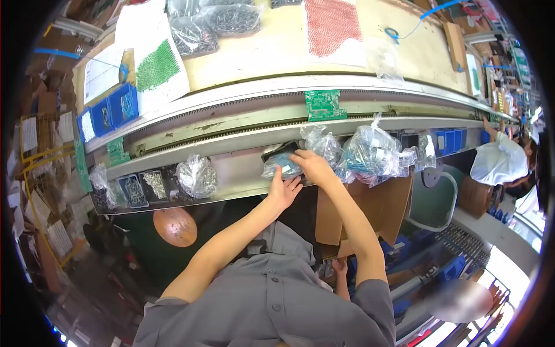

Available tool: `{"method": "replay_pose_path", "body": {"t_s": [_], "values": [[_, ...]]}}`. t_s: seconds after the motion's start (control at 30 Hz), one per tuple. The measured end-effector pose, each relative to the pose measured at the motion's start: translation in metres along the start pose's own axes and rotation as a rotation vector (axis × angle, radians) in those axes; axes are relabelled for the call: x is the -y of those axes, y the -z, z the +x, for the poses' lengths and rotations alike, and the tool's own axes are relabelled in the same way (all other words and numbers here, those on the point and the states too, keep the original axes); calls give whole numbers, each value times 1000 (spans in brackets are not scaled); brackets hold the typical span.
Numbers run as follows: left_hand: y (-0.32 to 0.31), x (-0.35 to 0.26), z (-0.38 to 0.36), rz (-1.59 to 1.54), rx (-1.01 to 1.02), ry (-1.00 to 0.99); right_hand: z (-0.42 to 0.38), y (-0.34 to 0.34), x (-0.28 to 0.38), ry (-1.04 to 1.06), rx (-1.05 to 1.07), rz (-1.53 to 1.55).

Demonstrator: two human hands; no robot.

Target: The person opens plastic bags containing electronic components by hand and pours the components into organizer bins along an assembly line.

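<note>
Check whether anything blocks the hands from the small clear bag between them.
Nothing visible does: the left hand and right hand are both right at the small clear bag. The large clear bag sits off to the right, not between.

A crumpled, clear plastic bag with bluish contents too blurred to make out sits at the near side of a small black rectangular bin, partly overlapping it, on the long grey surface.
</note>
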State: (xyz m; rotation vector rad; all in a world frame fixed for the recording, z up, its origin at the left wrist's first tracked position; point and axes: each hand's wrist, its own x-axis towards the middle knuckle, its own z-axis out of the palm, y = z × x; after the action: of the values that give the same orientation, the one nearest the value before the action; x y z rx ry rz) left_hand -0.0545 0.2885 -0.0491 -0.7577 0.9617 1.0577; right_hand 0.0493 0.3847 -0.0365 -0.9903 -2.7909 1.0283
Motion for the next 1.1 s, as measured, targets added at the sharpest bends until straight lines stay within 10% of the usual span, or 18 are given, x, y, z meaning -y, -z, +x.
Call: {"method": "replay_pose_path", "body": {"t_s": [0.2, 0.3, 0.73, 1.1], "values": [[40, -49, -33, 511, 18, -155, -15, -7, 29, -127, -177, -155], [47, -64, -26, 1279, -94, -1149, -20, -17, 26, -157, -301, -108], [-2, -91, -46, 1677, 153, -1480, -19, 0, 32, -306, -651, 199], [-1, -123, -33, 1389, 283, -1098, -36, 10, 44, -587, -770, 452]]}}
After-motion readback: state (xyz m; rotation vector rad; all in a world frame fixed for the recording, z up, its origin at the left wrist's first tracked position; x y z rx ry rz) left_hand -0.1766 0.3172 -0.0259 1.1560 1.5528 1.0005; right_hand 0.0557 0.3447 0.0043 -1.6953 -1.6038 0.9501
